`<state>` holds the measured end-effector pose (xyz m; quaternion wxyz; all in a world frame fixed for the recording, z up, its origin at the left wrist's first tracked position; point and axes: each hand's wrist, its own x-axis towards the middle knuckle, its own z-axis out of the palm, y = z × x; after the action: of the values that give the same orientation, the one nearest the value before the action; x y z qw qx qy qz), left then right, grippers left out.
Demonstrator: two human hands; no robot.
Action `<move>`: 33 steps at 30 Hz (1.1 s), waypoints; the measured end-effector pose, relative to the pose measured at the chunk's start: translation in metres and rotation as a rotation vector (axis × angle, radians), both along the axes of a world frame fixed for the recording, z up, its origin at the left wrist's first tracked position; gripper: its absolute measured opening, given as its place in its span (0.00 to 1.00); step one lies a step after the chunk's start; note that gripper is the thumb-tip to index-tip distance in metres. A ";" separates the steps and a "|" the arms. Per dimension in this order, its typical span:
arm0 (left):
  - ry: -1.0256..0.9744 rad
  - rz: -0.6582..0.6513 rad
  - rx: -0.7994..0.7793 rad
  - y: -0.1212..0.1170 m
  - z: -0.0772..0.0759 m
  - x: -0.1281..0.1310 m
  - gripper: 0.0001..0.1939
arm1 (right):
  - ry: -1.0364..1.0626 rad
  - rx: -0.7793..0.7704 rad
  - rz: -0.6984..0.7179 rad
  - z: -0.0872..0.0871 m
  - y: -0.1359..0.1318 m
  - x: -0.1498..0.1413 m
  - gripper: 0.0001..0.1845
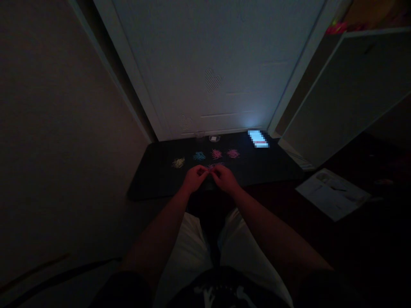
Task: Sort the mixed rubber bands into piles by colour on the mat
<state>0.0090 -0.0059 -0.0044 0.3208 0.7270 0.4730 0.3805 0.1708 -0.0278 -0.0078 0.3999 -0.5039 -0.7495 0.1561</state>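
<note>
My left hand and my right hand meet at the near edge of a dark low table. Fingers and thumbs on both are pinched together, and whatever small thing lies between them is too dim to name. Just behind the fingertips is a purplish pile of thin little pieces, partly covered by my hands. Farther back lie a pale yellow pile, a blue pile and two pink piles, one near the middle and one to its right.
At the table's back stand a clear cup and a small round dish with something white in it. A lit phone lies at the back right, before a pale door. A flat white sheet or board rests on the floor to the right.
</note>
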 end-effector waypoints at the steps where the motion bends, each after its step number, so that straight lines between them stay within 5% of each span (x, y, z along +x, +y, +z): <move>1: -0.001 0.009 0.001 0.000 0.001 0.000 0.09 | 0.008 0.006 -0.005 0.000 0.000 0.000 0.05; 14: -0.062 0.069 -0.023 -0.001 0.003 -0.001 0.08 | 0.193 -0.059 -0.021 -0.003 0.004 0.002 0.05; 23: 0.006 0.019 -0.035 -0.006 0.008 0.002 0.08 | 0.080 -0.078 -0.038 -0.003 0.005 0.002 0.05; 30: -0.143 0.164 0.001 0.003 0.002 -0.004 0.08 | 0.117 -0.074 -0.073 -0.006 0.006 0.003 0.06; 33: -0.103 0.115 -0.009 0.002 0.002 -0.004 0.08 | 0.164 -0.086 -0.041 -0.006 0.005 0.003 0.06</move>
<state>0.0052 -0.0040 -0.0024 0.3255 0.6767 0.4987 0.4330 0.1735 -0.0224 -0.0136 0.4412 -0.5213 -0.6964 0.2205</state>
